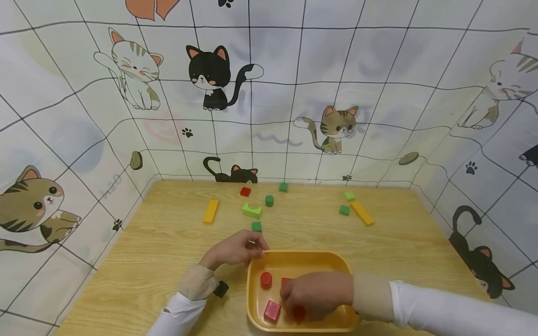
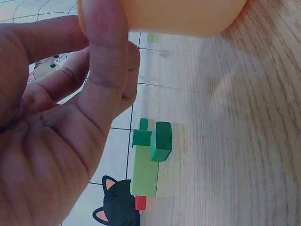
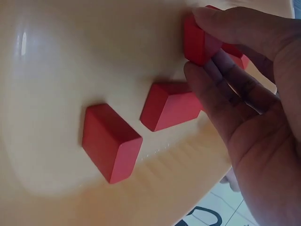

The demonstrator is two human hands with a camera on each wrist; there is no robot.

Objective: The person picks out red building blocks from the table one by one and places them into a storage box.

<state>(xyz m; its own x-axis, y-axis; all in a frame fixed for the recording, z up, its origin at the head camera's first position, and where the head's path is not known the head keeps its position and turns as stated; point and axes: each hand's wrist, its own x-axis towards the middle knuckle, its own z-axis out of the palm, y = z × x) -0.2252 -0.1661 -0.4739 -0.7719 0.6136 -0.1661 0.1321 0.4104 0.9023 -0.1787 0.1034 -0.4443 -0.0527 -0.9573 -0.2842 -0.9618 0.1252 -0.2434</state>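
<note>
A yellow plastic tray [image 1: 302, 329] stands at the table's near edge. My left hand [image 1: 235, 249] pinches its rim at the far left corner between thumb and fingers. Over the tray's inside, my right hand [image 1: 317, 294] pinches a red block [image 3: 195, 42] between thumb and fingertips. Left of that hand lie a red cylinder [image 1: 266, 280] and a pinkish-red block [image 1: 272, 311]. Another red block [image 1: 286, 281] shows partly behind the hand. In the right wrist view, two red blocks sit on the tray floor, one nearest the camera [image 3: 113, 143]; another red piece is partly covered by the fingers.
Beyond the tray lie a yellow bar [image 1: 211, 211], a light green arch block [image 1: 252, 211], a green cylinder [image 1: 269, 201], several green blocks, a small red block [image 1: 245, 192] and a second yellow bar [image 1: 362, 213]. Cat-patterned cloth walls [image 1: 273, 102] enclose the table [image 1: 168, 233].
</note>
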